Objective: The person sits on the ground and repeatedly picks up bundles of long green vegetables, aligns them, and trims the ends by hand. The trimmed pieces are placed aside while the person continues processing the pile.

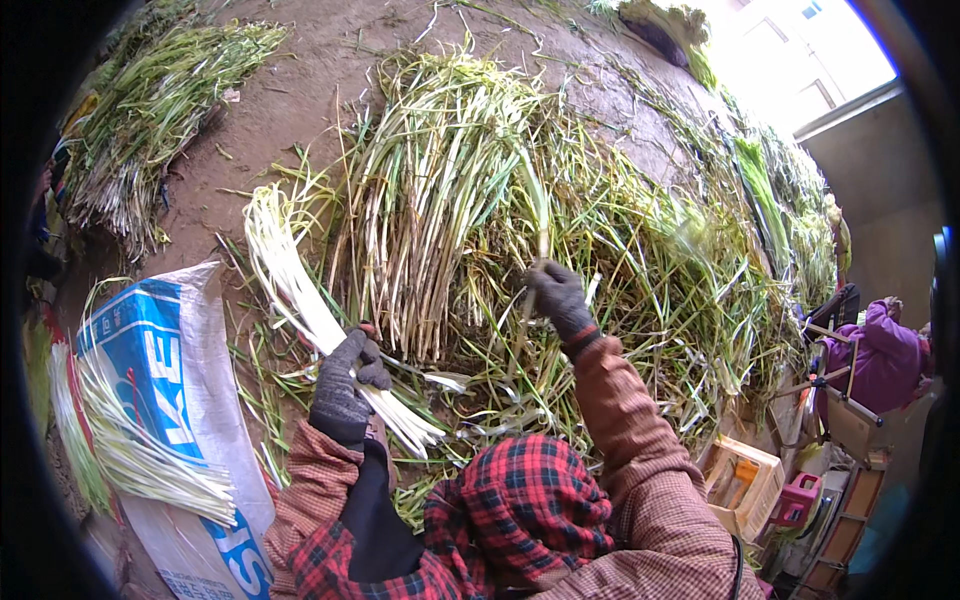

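Note:
My left hand (349,382), in a dark grey knitted glove, grips a bundle of clean, pale allium-like stalks (300,285). Their white ends stick out below the fist, and the yellowish tips spread up and to the left. In my right hand (561,300), also gloved, is a single stalk (541,202), its green upper part reaching over the heap. A thick row of unpeeled stalks (420,225), brownish at the lower ends, lies on the ground between and beyond both hands. Loose leaves and peelings (637,277) spread under and right of my right hand.
At left, a printed white-and-blue woven sack (225,405) carries another pale bundle (150,442). More stalks (172,112) are heaped at upper left. Red-and-black plaid cloth (525,502) covers my lap. To the right are a wooden crate (739,487), a folding chair (847,412) and a person in purple (877,360).

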Tool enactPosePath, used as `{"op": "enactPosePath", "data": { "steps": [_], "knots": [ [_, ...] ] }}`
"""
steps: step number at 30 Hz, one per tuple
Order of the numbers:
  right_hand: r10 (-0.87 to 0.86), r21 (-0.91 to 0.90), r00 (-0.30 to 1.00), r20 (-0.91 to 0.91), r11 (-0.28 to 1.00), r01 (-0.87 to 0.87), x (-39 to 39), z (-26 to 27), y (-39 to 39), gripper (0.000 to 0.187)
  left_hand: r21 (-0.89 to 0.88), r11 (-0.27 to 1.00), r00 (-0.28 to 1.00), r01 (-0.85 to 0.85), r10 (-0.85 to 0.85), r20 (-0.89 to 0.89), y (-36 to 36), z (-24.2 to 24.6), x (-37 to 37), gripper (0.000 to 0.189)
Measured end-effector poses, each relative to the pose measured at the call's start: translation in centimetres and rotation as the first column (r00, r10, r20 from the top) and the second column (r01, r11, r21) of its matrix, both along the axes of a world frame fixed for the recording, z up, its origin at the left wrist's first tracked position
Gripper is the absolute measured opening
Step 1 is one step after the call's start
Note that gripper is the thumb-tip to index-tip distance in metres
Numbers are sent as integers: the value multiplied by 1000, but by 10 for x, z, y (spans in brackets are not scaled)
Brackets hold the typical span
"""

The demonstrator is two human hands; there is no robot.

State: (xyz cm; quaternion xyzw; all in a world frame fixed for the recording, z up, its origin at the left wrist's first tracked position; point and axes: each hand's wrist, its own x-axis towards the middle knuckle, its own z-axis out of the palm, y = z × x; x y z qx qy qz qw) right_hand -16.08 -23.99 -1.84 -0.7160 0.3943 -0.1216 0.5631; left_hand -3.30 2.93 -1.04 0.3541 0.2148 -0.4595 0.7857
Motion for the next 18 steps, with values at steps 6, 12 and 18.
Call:
{"op": "enactPosePath", "data": {
  "steps": [6,12,18],
  "knots": [
    [-46,113,852,522,993,-16,-27,114,45,8,-77,997,999,5,-1,44,7,1,9,14],
    [163,-85,788,594,987,-140,-18,118,58,10,-29,1000,997,5,-2,80,7,7,7,15],
    [470,-653,881,60,686,-321,6,27,67,10,-42,999,995,33,-29,93,-1,5,5,19]
  ]
}}
